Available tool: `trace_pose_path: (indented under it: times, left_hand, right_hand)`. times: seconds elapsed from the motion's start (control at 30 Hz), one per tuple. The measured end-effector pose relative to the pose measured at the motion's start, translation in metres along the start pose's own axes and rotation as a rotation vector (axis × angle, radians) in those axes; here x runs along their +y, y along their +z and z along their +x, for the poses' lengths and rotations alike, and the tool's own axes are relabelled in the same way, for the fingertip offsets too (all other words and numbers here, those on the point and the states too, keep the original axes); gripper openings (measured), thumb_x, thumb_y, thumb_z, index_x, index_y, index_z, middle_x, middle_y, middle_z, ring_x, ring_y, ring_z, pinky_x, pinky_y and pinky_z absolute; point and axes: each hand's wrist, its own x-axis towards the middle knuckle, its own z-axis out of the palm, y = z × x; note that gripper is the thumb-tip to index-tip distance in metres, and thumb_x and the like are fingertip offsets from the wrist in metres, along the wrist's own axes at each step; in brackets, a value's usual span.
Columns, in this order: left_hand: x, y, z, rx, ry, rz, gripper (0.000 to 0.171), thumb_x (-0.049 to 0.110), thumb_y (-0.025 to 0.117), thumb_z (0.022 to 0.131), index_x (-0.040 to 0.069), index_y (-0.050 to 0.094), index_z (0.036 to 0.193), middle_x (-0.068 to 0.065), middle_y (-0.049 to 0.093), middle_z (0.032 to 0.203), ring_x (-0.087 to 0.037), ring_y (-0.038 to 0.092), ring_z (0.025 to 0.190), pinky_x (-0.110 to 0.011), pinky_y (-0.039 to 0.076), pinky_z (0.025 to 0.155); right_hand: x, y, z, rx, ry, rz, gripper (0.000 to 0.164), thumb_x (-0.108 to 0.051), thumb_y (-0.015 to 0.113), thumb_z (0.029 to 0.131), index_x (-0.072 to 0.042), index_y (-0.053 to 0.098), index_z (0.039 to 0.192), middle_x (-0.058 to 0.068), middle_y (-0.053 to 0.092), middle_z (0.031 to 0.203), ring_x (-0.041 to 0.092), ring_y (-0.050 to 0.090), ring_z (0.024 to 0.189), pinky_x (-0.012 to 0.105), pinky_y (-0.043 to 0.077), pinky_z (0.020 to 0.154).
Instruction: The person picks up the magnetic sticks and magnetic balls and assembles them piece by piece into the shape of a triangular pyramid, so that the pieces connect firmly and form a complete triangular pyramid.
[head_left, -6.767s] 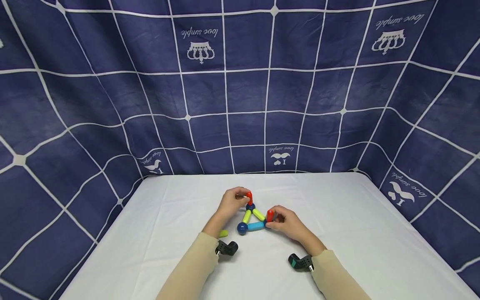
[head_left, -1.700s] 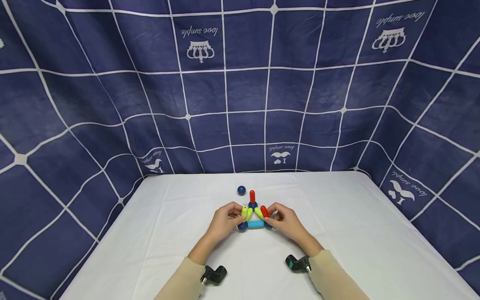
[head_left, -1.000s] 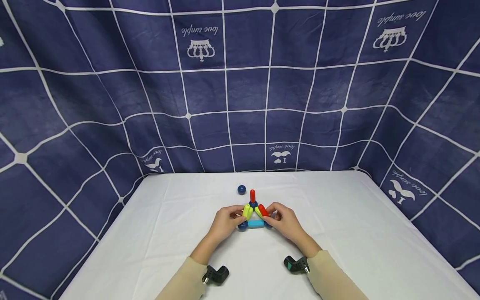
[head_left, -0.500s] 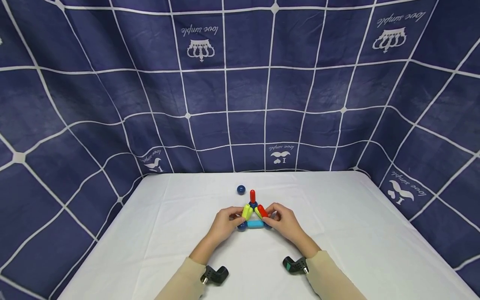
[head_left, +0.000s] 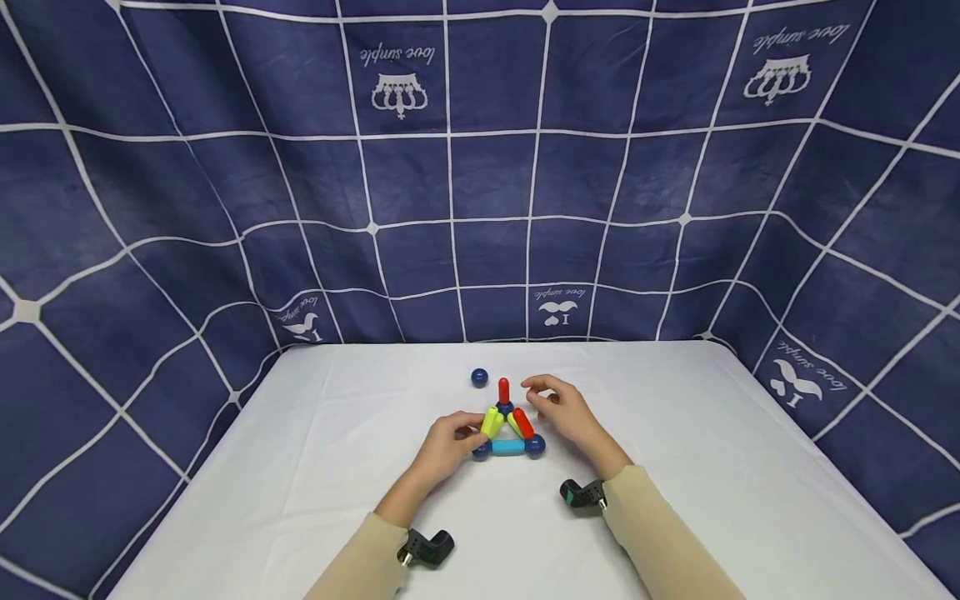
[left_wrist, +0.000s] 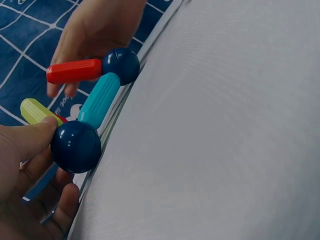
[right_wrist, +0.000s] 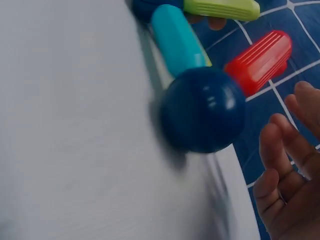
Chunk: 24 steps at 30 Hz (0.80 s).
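Note:
A triangle of magnetic rods and dark blue balls stands on the white table. Its near side is a light blue rod (head_left: 508, 447) between the left ball (left_wrist: 76, 146) and the right ball (right_wrist: 203, 110). My left hand (head_left: 442, 446) pinches a yellow-green rod (head_left: 490, 421) that rises from the left ball and leans inward. On the right ball a red rod (head_left: 522, 422) leans inward, untouched. Another red rod (head_left: 504, 389) stands upright on the back ball (head_left: 505, 409). Just right of that rod, my right hand (head_left: 562, 408) holds nothing, its fingers loosely bent.
Behind the triangle lies a loose dark blue ball (head_left: 479, 377). The white cloth-covered table (head_left: 247, 500) ends at a dark blue grid-patterned curtain (head_left: 495, 183). Black wrist cameras (head_left: 426, 548) sit at both sleeves.
My right hand has let go of the leaning red rod and moved away toward the back. Since the oldest frame, my left hand has gone from the back red rod to the yellow-green one.

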Motion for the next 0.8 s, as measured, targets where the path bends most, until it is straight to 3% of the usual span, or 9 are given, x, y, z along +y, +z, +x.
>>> trace_pose_path:
  times: [0.17, 0.37, 0.6, 0.8]
  left_hand:
    - [0.001, 0.000, 0.000, -0.003, -0.002, 0.003, 0.031, 0.015, 0.074, 0.091, 0.012, 0.072, 0.121, -0.003, 0.071, 0.111, -0.015, 0.061, 0.094, -0.028, 0.054, 0.083]
    - [0.002, -0.001, 0.000, -0.001, -0.014, 0.014, 0.031, 0.015, 0.073, 0.091, 0.014, 0.072, 0.122, -0.003, 0.071, 0.112, -0.014, 0.061, 0.094, -0.029, 0.054, 0.085]
    - [0.003, 0.000, -0.001, -0.010, -0.009, -0.007, 0.031, 0.016, 0.074, 0.091, 0.014, 0.072, 0.122, -0.003, 0.071, 0.111, -0.014, 0.060, 0.094, -0.029, 0.054, 0.084]
    - [0.002, 0.000, -0.001, -0.001, -0.001, 0.003, 0.032, 0.015, 0.074, 0.090, 0.013, 0.072, 0.122, -0.003, 0.071, 0.110, -0.014, 0.060, 0.094, -0.031, 0.055, 0.085]
  right_hand:
    - [-0.018, -0.001, 0.020, -0.079, 0.012, -0.043, 0.030, -0.025, 0.060, 0.101, -0.022, 0.064, 0.131, 0.008, 0.065, 0.121, 0.032, 0.063, 0.077, 0.026, 0.048, 0.065]
    - [-0.030, 0.002, 0.036, -0.168, -0.028, -0.078, 0.028, -0.016, 0.059, 0.101, -0.023, 0.068, 0.126, 0.006, 0.068, 0.125, 0.026, 0.064, 0.074, 0.032, 0.053, 0.072]
    - [-0.032, 0.003, 0.042, -0.219, -0.042, -0.118, 0.024, -0.013, 0.060, 0.100, -0.022, 0.074, 0.117, 0.005, 0.067, 0.113, 0.036, 0.065, 0.079, 0.046, 0.057, 0.080]
    - [-0.032, 0.003, 0.039, -0.232, -0.075, -0.122, 0.022, -0.012, 0.063, 0.098, -0.022, 0.075, 0.114, 0.005, 0.068, 0.111, 0.040, 0.065, 0.081, 0.051, 0.057, 0.083]
